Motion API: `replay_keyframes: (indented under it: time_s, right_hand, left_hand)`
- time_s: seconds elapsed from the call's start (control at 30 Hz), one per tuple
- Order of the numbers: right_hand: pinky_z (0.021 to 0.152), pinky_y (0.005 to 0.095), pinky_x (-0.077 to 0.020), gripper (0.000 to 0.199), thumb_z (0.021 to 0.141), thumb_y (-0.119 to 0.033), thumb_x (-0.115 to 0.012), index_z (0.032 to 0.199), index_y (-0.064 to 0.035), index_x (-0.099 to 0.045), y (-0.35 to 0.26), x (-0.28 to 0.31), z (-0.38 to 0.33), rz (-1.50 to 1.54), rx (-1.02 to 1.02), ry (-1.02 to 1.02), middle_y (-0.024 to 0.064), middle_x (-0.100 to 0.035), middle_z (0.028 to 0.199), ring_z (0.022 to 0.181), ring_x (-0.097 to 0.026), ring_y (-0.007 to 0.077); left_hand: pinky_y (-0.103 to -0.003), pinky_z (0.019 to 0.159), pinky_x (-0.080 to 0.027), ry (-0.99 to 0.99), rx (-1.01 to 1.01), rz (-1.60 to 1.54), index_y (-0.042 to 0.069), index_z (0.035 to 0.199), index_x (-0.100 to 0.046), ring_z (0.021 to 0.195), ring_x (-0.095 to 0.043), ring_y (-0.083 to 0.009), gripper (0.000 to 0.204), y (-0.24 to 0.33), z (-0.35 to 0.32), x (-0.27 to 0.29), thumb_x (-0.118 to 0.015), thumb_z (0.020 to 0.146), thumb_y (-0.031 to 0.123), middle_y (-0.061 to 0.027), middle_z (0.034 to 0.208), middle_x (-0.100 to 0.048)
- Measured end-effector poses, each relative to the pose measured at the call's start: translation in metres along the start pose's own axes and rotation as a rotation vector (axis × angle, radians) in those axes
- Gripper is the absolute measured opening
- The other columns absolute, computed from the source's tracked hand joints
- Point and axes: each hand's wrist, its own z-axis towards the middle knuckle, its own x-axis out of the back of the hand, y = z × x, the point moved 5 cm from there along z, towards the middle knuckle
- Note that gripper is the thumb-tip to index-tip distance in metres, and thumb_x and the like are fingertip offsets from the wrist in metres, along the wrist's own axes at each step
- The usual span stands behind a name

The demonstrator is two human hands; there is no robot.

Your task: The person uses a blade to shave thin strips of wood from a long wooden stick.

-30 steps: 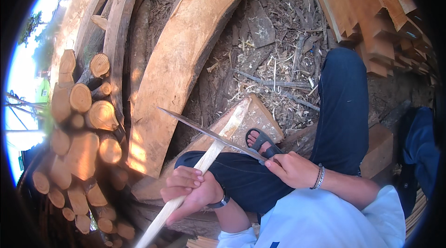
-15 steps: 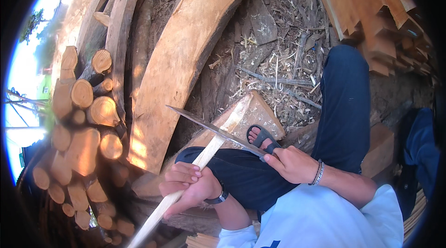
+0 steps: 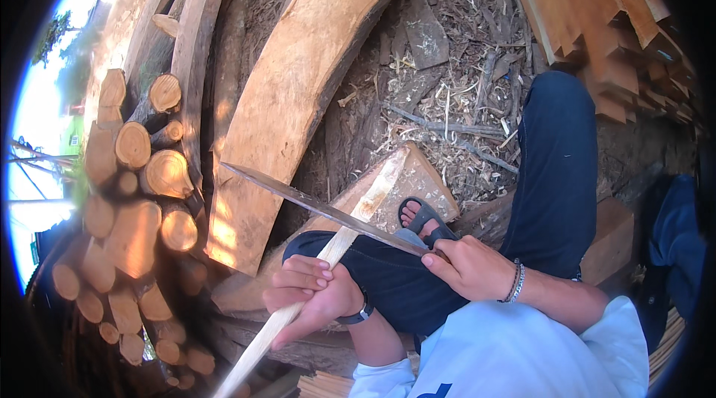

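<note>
My left hand (image 3: 315,295) is closed around a pale, peeled wooden stick (image 3: 257,353), which slants from the lower left up toward a wooden block (image 3: 429,183). Where the stick's far end stops against the block's pale worn patch, I cannot tell. In my right hand (image 3: 470,267) is a machete (image 3: 298,200), gripped at its handle, which the fingers mostly hide. Its long dark blade points to the upper left and crosses the stick beyond my left hand. Whether the edge touches the wood cannot be made out.
A long curved plank (image 3: 287,77) lies to the left of the block. Cut logs (image 3: 168,174) are stacked at the far left, and sawn boards (image 3: 582,10) at the upper right. Wood shavings (image 3: 477,99) litter the ground. My sandalled foot (image 3: 425,219) is beside the block.
The machete's tip has swung farther left, and more of the blade shows. Both hands have shifted slightly to the right, still holding the same things.
</note>
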Motion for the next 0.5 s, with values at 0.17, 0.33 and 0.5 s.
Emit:
replay_keyframes:
  time_s: [0.17, 0.33, 0.5]
  right_hand:
    - [0.064, 0.0463, -0.0497, 0.048, 0.099, -0.035, -0.038, 0.08, 0.0052, -0.057, 0.057, 0.002, 0.014, 0.006, -0.185, -0.003, 0.0206, -0.06, 0.062, 0.067, -0.063, 0.0402]
    - [0.062, 0.047, -0.0466, 0.046, 0.099, -0.033, -0.04, 0.076, 0.0046, -0.054, 0.012, 0.018, 0.004, 0.095, -0.067, 0.05, 0.0228, -0.057, 0.061, 0.067, -0.061, 0.0421]
    - [0.062, 0.0417, -0.0475, 0.044, 0.099, -0.032, -0.038, 0.085, 0.0053, -0.058, 0.038, -0.003, 0.01, 0.08, -0.027, 0.02, 0.0209, -0.059, 0.064, 0.065, -0.062, 0.0365]
  left_hand:
    - [-0.02, 0.032, -0.028, -0.015, -0.024, 0.015, 0.012, 0.057, -0.028, 0.031, -0.024, -0.0102, 0.069, 0.001, 0.002, -0.002, -0.019, 0.088, 0.073, -0.0003, 0.043, -0.025]
    - [-0.02, 0.032, -0.029, -0.021, 0.004, 0.037, 0.012, 0.057, -0.028, 0.031, -0.025, -0.0104, 0.068, -0.001, 0.003, -0.006, -0.019, 0.088, 0.073, -0.0008, 0.043, -0.026]
    - [-0.02, 0.032, -0.029, -0.048, 0.026, 0.022, 0.012, 0.057, -0.029, 0.031, -0.025, -0.0103, 0.068, -0.004, 0.007, -0.017, -0.018, 0.088, 0.073, -0.0005, 0.042, -0.027]
